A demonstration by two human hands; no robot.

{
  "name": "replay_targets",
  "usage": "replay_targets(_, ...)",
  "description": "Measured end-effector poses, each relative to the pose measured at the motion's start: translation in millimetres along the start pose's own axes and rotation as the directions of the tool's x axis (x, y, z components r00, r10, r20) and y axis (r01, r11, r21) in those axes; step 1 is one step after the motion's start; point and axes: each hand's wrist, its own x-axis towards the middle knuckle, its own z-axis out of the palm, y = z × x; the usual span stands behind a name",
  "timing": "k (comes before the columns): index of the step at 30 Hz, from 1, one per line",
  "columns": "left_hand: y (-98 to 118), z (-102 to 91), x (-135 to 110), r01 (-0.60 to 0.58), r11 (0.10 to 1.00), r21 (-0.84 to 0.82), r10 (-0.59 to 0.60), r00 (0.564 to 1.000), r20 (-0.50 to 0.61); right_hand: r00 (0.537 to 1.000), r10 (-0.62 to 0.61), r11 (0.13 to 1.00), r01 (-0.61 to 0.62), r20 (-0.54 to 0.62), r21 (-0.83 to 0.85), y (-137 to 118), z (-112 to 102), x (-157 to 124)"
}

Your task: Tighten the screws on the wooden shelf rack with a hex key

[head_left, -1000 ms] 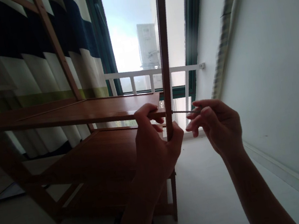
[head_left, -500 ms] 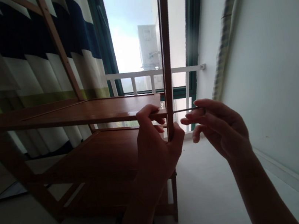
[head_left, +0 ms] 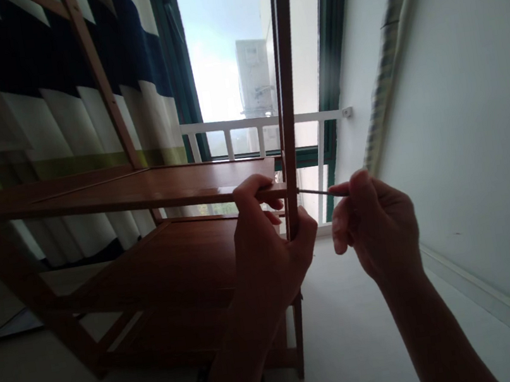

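Note:
My left hand is closed around the front right corner of a brown wooden shelf rack. Its fingers curl over the end of a shelf board, and the thumb presses against the upright post. My right hand, to the right of the post, pinches a thin metal rod-like tool. The tool's tip meets the outer side of the post, level with the board's end. My fingers hide the tool's rear part, so its exact kind cannot be made out.
Behind the rack are a window with a white railing and a striped curtain. A white wall with a wrapped pipe runs along the right. A flat dark-edged object lies on the floor at left.
My right hand has turned and closed, its loosely spread fingers now gathered around the tool. The tool now slopes down toward the hand. My left hand keeps its hold on the corner.

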Motion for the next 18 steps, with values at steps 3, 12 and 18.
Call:
replay_targets(3,0,0.3,0,0.002,1.000,0.002,-0.002,1.000,-0.009,0.992,0.117,0.991,-0.120,0.050,0.062,-1,4,0)
replay_targets(12,0,-1.1,0,0.010,1.000,0.015,-0.011,1.000,0.006,0.994,-0.097,0.989,0.102,0.045,-0.111,-6,0,-1)
replay_targets(18,0,-0.7,0,-0.008,1.000,-0.006,0.008,1.000,0.008,0.996,-0.005,0.995,0.013,0.085,-0.100,7,-7,2)
